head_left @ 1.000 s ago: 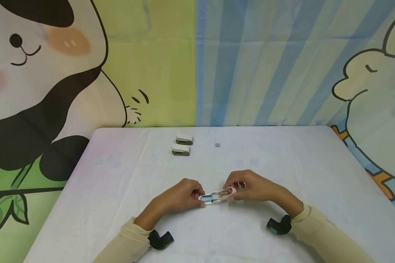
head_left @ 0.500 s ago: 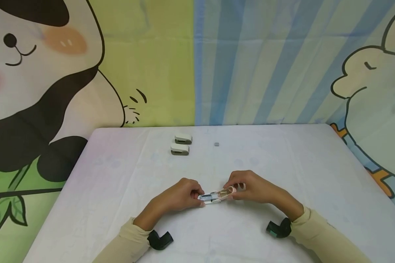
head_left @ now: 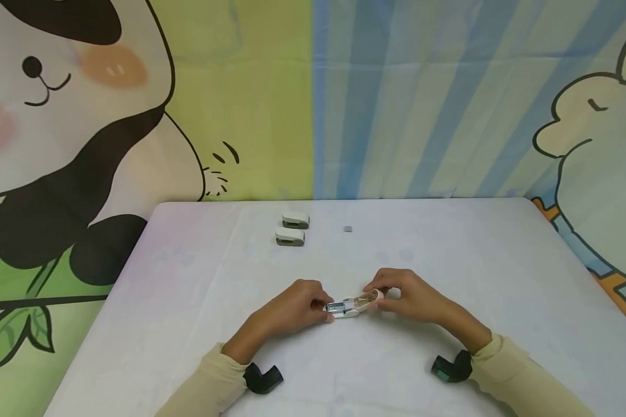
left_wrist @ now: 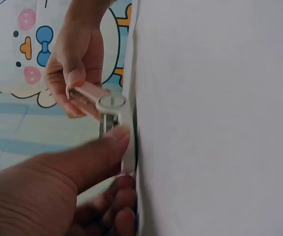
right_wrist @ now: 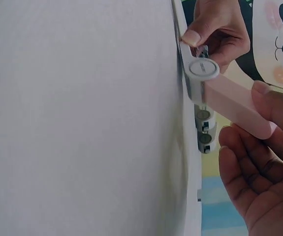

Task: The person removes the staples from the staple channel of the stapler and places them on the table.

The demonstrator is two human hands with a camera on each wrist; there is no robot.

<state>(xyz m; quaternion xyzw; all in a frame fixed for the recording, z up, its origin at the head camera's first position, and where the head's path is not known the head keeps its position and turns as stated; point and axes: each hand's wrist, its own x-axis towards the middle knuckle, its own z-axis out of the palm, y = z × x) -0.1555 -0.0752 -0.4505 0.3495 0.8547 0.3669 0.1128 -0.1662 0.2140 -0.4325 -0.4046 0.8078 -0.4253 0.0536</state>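
Between the two hands is a small opened stapler (head_left: 352,306), folded back at its hinge, with a white base and a pink top arm. My left hand (head_left: 298,306) pinches the end of the white base (left_wrist: 127,150) close to the tabletop. The pink top arm (right_wrist: 237,105) is pinched at its far end between the thumb and fingers of my right hand (head_left: 411,295). That arm slants upward from the round hinge (left_wrist: 112,102) in the left wrist view. The inside of the stapler faces up in the head view.
Two white staplers with grey bases, one nearer (head_left: 290,237) and one behind it (head_left: 295,220), stand toward the back of the white-covered table (head_left: 214,260). A small grey piece (head_left: 348,229) lies to their right. A cartoon-printed curtain (head_left: 261,116) hangs behind the table.
Both hands and the opened stapler have shifted slightly to the right and away from the person. The grips look the same, and the things at the back stay put.
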